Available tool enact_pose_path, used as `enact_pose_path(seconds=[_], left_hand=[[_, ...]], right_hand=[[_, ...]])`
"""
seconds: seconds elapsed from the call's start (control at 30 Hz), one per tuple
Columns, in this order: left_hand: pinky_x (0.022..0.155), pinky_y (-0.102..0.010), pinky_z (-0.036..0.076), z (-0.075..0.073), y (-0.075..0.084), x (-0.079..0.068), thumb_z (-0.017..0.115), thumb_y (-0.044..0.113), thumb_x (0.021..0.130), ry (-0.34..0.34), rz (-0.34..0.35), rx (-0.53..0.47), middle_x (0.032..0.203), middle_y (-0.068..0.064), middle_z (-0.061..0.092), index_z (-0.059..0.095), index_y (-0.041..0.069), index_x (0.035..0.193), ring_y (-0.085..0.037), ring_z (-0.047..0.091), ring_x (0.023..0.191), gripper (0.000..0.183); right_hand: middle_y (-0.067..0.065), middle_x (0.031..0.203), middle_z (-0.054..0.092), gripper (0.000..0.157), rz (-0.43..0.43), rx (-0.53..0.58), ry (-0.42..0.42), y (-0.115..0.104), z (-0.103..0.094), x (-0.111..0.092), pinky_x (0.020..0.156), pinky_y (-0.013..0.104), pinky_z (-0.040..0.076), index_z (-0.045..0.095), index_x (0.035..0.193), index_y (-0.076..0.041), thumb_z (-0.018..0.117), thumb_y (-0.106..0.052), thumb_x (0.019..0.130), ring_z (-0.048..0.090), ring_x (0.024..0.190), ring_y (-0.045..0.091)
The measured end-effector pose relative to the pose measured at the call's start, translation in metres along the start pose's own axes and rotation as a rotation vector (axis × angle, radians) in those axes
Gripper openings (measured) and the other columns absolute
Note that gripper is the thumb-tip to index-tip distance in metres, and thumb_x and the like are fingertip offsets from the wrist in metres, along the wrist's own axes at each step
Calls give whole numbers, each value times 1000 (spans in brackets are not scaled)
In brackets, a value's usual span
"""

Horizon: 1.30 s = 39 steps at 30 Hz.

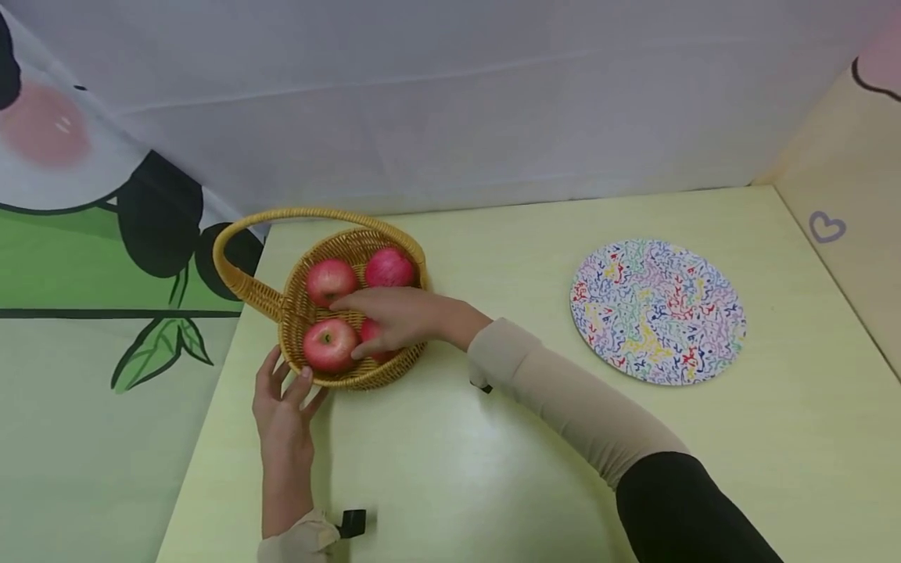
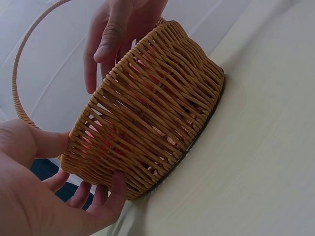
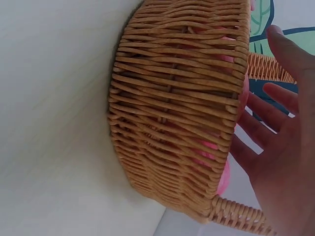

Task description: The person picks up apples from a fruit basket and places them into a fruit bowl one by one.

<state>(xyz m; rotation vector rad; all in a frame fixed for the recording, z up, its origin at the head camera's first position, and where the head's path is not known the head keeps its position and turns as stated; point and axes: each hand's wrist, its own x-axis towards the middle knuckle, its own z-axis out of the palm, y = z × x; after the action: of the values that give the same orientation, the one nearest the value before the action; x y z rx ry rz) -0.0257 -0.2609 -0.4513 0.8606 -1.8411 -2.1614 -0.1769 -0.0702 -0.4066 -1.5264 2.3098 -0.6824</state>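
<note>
While the left hand (image 1: 285, 410) grips the wicker basket (image 1: 373, 380), we see the right hand (image 1: 400, 313) spread over the near-right apple (image 1: 369, 329).

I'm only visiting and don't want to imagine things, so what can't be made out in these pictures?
- Head view: much of one apple, hidden by the right hand above it.
- Right wrist view: the lower parts of the other apples, hidden by the wall of the basket.
- Left wrist view: the top of the handle, cut off by the upper edge.
- Head view: the rest of the left sleeve, cut off by the bottom edge.
</note>
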Motion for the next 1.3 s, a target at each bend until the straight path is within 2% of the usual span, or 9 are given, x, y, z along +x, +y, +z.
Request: enact_pose_path(seconds=[0.2,0.47,0.87,1.07,1.17,1.3], left_hand=[[82,-26,58,-2,-1,0,61,15,97,-7,8,-6,151,-1,35,35,34,150,-19,49,126,62],[84,-27,58,-1,-2,0,60,14,97,-9,16,-25,150,-1,36,36,33,149,-19,49,125,60],[81,-28,58,-2,-2,2,63,15,96,-24,21,-57,148,-2,36,36,30,150,-16,50,123,63],[81,-29,58,-3,-2,3,62,13,96,-27,30,-73,148,-2,36,36,29,150,-16,47,125,63],[82,-30,58,-3,-3,3,62,13,96,-26,24,-69,148,-2,37,37,29,150,-18,45,127,62],[82,-29,58,-3,-5,3,62,14,96,-25,20,-58,148,-2,37,37,30,150,-18,45,128,61]], right_hand=[[-4,155,41,83,-8,-48,-32,-3,1,10,119,27,32,32,154,-15,66,-54,89,39,143,10],[-7,154,41,85,22,-112,-78,-4,12,28,116,26,35,32,153,-18,65,-58,87,41,140,8],[-6,157,37,87,72,-230,-128,-8,18,40,114,36,39,28,155,-26,66,-61,85,39,142,10],[-7,158,34,89,83,-293,-149,-9,23,48,115,42,35,24,156,-27,65,-62,85,36,144,9],[-9,157,36,91,84,-297,-163,-10,25,51,114,40,37,23,156,-27,65,-62,85,40,141,8],[-10,151,44,86,71,-297,-158,-11,27,51,109,35,42,28,154,-26,66,-61,85,48,133,7]])
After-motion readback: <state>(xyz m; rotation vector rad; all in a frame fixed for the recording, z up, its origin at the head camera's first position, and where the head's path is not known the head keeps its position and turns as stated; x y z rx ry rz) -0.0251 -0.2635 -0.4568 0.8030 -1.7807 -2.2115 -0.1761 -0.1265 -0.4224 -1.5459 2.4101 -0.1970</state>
